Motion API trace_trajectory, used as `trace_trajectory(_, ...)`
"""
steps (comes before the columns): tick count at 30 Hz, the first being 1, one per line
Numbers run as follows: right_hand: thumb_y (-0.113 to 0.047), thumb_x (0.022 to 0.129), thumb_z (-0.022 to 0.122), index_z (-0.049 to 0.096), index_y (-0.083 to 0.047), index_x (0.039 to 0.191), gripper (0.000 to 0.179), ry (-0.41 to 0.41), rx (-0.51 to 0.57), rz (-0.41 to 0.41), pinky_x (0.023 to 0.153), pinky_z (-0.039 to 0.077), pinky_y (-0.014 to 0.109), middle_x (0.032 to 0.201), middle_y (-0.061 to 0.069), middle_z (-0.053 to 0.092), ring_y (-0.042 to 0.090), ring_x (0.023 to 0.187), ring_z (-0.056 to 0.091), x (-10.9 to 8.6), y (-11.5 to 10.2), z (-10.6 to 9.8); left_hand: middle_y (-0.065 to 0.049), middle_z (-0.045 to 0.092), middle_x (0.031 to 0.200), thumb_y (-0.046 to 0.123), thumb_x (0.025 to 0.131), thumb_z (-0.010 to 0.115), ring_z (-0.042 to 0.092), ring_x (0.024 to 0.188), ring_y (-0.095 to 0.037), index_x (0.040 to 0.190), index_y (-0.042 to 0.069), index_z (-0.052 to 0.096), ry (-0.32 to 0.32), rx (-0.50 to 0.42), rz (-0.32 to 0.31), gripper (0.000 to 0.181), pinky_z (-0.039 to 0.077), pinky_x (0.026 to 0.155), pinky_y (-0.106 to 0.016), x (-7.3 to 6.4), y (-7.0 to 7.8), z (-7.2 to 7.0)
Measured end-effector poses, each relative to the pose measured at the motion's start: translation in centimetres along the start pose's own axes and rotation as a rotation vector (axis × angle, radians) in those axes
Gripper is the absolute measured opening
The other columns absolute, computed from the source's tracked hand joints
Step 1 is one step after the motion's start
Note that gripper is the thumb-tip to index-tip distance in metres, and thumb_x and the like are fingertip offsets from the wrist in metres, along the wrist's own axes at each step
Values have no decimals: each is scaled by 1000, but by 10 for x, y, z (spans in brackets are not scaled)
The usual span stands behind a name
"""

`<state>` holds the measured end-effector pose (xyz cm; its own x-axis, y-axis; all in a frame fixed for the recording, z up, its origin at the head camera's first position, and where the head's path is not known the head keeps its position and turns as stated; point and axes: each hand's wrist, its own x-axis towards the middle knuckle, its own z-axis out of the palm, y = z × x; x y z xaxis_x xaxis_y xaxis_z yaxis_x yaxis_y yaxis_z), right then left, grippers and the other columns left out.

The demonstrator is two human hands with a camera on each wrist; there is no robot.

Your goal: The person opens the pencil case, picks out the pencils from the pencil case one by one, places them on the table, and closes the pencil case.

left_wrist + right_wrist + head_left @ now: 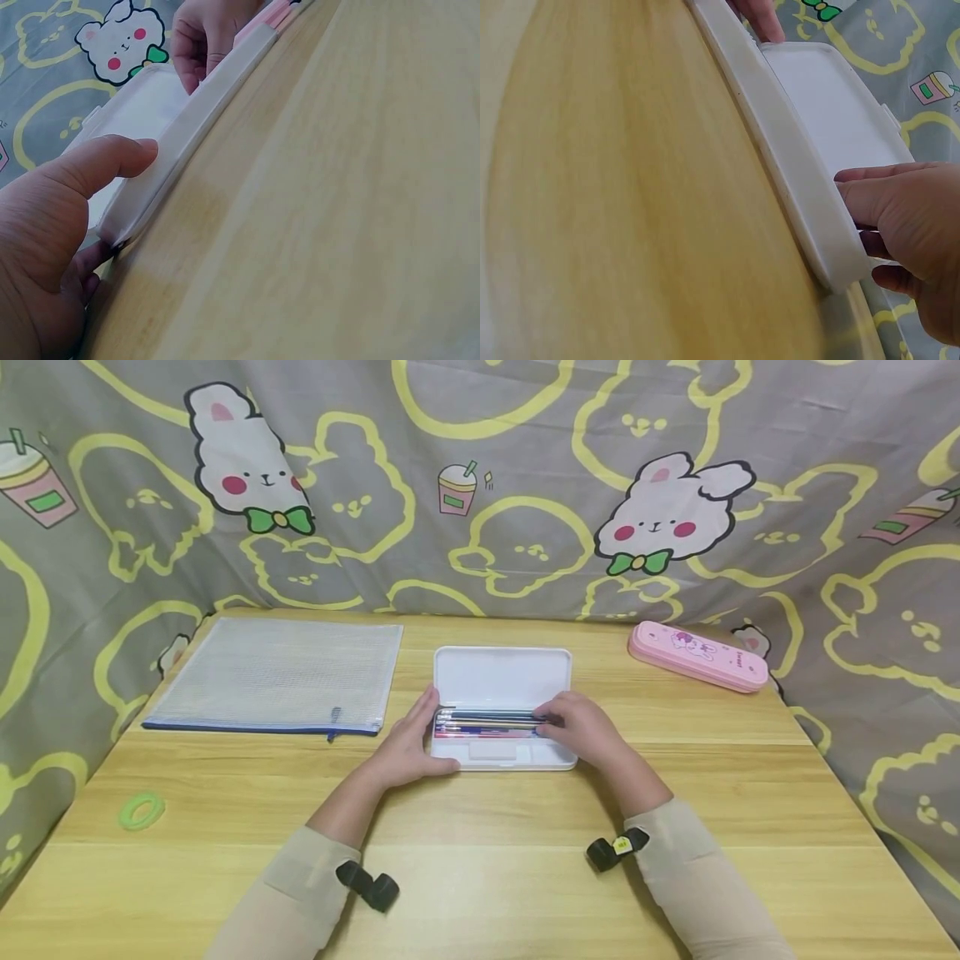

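Observation:
A white pencil case [502, 677] stands with its lid up on the table. Several pencils [487, 720] lie lengthwise inside it, with a white eraser [492, 750] in the front compartment. My left hand [405, 747] grips the case's left end. Its thumb [124, 157] presses the front wall, while the other fingers go round the end. At the right end of the pencils, my right hand [581, 727] reaches into the case with thumb and fingers bent, pinching a pencil's end. In the right wrist view, the case wall [802, 187] hides the fingertips' contact.
A mesh zip pouch [277, 672] with a blue edge lies at the back left. Nearer on the left is a green ring [141, 811]. A closed pink pencil case [697, 656] lies at the back right. Patterned grey cloth [525, 468] hangs behind the table.

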<state>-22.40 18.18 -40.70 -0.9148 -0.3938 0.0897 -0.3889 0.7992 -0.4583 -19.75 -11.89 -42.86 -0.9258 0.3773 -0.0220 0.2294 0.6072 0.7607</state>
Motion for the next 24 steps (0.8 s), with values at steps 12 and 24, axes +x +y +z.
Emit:
trace_trajectory(12,-16,89,70,74,-9,108,20,-50,40,58,91,51,46,99,7,68,24,96,61,2,-2,1,-10,-1,167,40,69,84,8,152,-39,158,8,5,0,1,5,123,14,120,-60,1,-2,1)
trace_trajectory(24,-12,87,72,75,-7,107,21,37,280,112,75,48,27,93,7,67,18,86,56,-14,20,-13,-9,-1,167,41,70,83,7,152,-38,158,9,5,-8,8,-10,123,13,121,-59,1,-1,-2)
